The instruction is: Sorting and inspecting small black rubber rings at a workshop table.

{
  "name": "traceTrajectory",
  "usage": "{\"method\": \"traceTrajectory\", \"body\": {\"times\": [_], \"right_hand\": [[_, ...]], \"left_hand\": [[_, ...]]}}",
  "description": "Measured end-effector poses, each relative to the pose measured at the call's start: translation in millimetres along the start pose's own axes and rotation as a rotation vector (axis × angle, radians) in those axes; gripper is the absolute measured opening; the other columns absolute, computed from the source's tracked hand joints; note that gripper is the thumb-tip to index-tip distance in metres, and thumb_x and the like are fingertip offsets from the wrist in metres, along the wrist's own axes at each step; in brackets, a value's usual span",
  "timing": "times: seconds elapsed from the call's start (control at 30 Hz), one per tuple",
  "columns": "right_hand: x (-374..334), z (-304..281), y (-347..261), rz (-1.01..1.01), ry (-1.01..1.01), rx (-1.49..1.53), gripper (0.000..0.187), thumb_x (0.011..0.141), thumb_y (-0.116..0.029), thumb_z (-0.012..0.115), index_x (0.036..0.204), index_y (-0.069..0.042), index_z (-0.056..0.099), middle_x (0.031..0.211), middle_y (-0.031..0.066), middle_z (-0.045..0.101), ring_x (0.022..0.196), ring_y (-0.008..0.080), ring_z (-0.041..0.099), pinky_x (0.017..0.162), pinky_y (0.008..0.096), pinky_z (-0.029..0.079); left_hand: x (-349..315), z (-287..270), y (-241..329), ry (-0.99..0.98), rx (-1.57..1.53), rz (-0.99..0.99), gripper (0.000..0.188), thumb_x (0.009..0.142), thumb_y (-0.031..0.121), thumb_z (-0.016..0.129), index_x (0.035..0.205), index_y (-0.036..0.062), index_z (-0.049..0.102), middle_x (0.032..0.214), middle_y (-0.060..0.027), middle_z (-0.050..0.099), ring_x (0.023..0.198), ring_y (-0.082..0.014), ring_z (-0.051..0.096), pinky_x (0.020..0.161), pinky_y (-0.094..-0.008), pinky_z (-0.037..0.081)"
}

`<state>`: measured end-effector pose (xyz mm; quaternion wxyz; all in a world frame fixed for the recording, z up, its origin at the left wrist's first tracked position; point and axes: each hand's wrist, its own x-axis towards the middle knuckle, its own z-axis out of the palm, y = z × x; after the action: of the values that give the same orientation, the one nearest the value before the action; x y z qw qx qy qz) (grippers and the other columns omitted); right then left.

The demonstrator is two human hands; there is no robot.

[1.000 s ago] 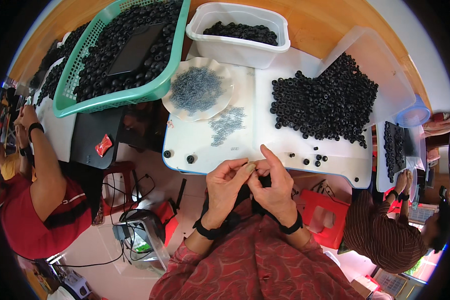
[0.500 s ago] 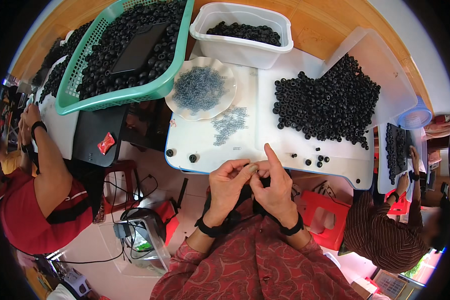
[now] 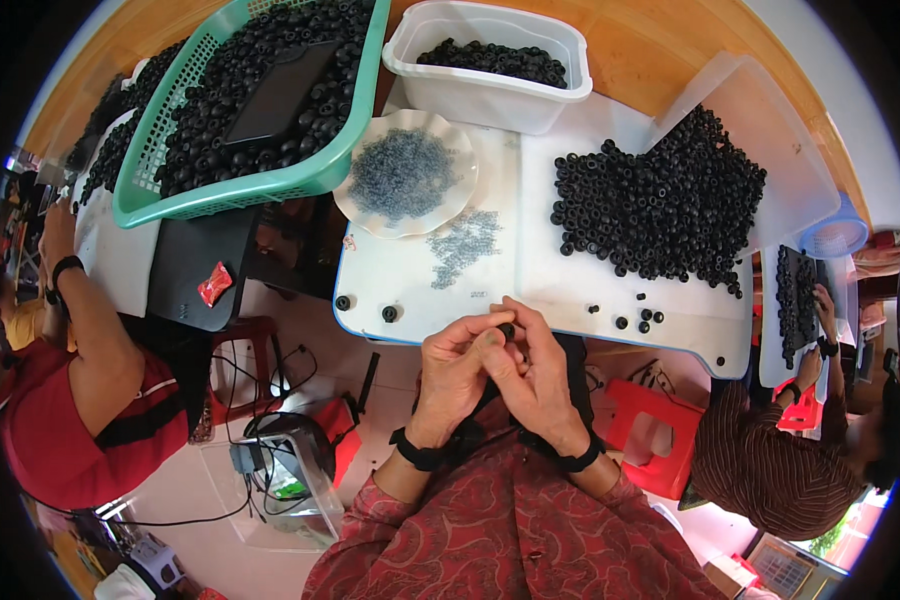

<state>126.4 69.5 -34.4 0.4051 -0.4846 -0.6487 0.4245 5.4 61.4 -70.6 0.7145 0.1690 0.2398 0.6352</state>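
Note:
My left hand (image 3: 455,368) and my right hand (image 3: 540,385) meet at the table's near edge, fingers closed together. Between the fingertips shows a small round black part (image 3: 507,330), partly covered by them. Beyond the hands, a scalloped white plate (image 3: 466,190) holds many tiny clear rings (image 3: 400,172). More loose rings (image 3: 463,247) lie on the white table (image 3: 425,310) beside it. To the right spreads a big heap of black ring-shaped parts (image 3: 650,205), spilling from a clear tilted bin (image 3: 790,150). Several single black parts (image 3: 645,315) lie nearer the edge.
A green basket (image 3: 130,190) of black parts with a dark flat device (image 3: 280,95) on top stands at far left. Behind the plate is a white tub (image 3: 480,100). People work at left (image 3: 90,400) and right (image 3: 770,460). A red stool (image 3: 660,430) stands at right.
My right hand's raised index finger has come down, and its fingers have closed in around the black part, which now shows between both hands. The view has shifted slightly.

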Motion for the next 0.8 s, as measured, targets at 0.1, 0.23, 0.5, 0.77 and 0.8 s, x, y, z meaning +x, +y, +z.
{"method": "traceTrajectory", "body": {"times": [0.1,0.23,0.5,0.77,0.8], "right_hand": [[0,7,-10,-0.008,0.002,0.015,0.063,0.086,-0.024,0.074,0.131,0.006,0.042,0.09,0.0099,0.059,0.074,0.0137,0.056,0.065,0.0254,0.048],[0,8,-14,-0.027,0.026,-0.023,0.062,0.084,-0.023,0.077,0.129,0.005,0.045,0.084,0.0053,0.054,0.069,0.0104,0.05,0.062,0.0235,0.045],[2,5,-18,0.016,0.02,0.059,0.051,0.084,-0.023,0.077,0.123,0.0,0.053,0.081,0.0023,0.055,0.069,0.0088,0.05,0.062,0.022,0.045],[4,0,-16,-0.032,0.054,0.03,0.044,0.088,-0.02,0.073,0.121,0.001,0.053,0.085,0.0051,0.06,0.068,0.0085,0.053,0.061,0.0224,0.046],[4,1,-15,-0.044,0.067,0.04,0.044,0.088,-0.02,0.073,0.121,0.001,0.053,0.087,0.0057,0.061,0.069,0.0086,0.053,0.061,0.0225,0.047]], "left_hand": [[-3,1,1,-0.011,-0.041,-0.031,0.025,0.093,0.004,0.061,0.116,-0.0048,0.064,0.094,-0.0089,0.065,0.075,-0.0161,0.064,0.069,-0.0297,0.058],[-3,4,2,-0.008,-0.063,-0.039,0.026,0.093,0.006,0.063,0.117,-0.005,0.063,0.092,-0.009,0.064,0.076,-0.0185,0.064,0.068,-0.0296,0.058],[-2,6,1,-0.113,-0.16,0.0,0.031,0.09,0.009,0.067,0.116,-0.0065,0.061,0.087,-0.0077,0.06,0.075,-0.017,0.061,0.069,-0.032,0.059],[-1,19,-1,-0.091,-0.112,0.025,0.033,0.09,0.011,0.068,0.116,-0.007,0.061,0.089,-0.0078,0.06,0.073,-0.0142,0.057,0.067,-0.0317,0.058],[-1,18,-2,-0.09,-0.102,0.033,0.033,0.09,0.012,0.068,0.116,-0.0069,0.06,0.09,-0.0085,0.06,0.073,-0.0142,0.057,0.067,-0.0316,0.058]]}}
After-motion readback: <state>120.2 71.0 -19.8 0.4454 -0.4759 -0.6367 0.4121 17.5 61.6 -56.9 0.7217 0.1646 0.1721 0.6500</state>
